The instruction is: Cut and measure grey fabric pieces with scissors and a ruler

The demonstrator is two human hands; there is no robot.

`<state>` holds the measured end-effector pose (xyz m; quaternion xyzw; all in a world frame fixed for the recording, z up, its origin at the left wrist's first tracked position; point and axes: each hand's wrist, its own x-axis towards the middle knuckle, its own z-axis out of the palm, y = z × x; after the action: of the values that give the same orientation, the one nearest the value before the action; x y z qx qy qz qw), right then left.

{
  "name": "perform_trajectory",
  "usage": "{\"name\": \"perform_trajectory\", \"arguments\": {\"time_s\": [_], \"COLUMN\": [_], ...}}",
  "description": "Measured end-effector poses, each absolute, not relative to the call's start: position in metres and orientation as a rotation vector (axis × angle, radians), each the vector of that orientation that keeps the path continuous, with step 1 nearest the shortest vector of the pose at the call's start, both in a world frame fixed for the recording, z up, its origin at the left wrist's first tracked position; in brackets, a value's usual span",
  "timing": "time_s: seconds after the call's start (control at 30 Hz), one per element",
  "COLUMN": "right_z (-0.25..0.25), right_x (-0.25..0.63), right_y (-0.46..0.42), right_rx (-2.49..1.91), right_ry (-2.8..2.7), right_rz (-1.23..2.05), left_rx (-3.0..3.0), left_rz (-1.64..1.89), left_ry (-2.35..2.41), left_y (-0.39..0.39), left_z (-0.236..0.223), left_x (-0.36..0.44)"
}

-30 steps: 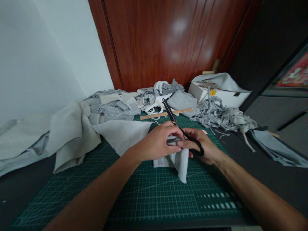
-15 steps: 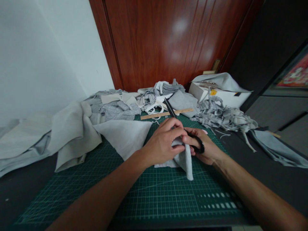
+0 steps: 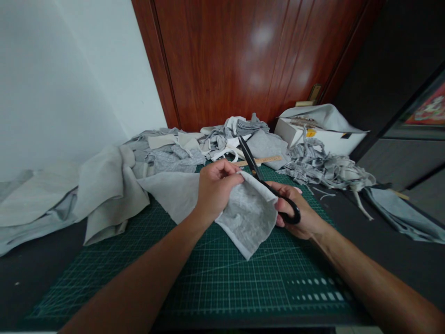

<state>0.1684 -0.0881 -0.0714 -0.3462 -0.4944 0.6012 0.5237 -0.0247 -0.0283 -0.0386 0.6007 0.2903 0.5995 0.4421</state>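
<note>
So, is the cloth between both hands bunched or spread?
Mostly spread: the cloth shows a broad face, its lower corner pointing down.

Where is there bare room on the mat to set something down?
Bare green mat shows between the left forearm, right forearm and held grey cloth; also between left forearm and folded beige cloth. Crowded: middle, with black scissors; far side, with fabric heaps and wooden ruler.
</note>
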Motion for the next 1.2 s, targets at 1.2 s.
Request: {"name": "perform_trajectory", "arguments": {"time_s": [1.2], "right_z": [-0.056], "right_x": [0.184], "right_y": [-0.082], "right_rx": [-1.056], "right_ry": [-0.973], "right_rz": [1.432], "left_rx": [1.438], "left_rz": [1.146], "left_ry": [0.778], "left_y": [-0.019], "left_z": [-0.064], "left_x": [-0.016]}}
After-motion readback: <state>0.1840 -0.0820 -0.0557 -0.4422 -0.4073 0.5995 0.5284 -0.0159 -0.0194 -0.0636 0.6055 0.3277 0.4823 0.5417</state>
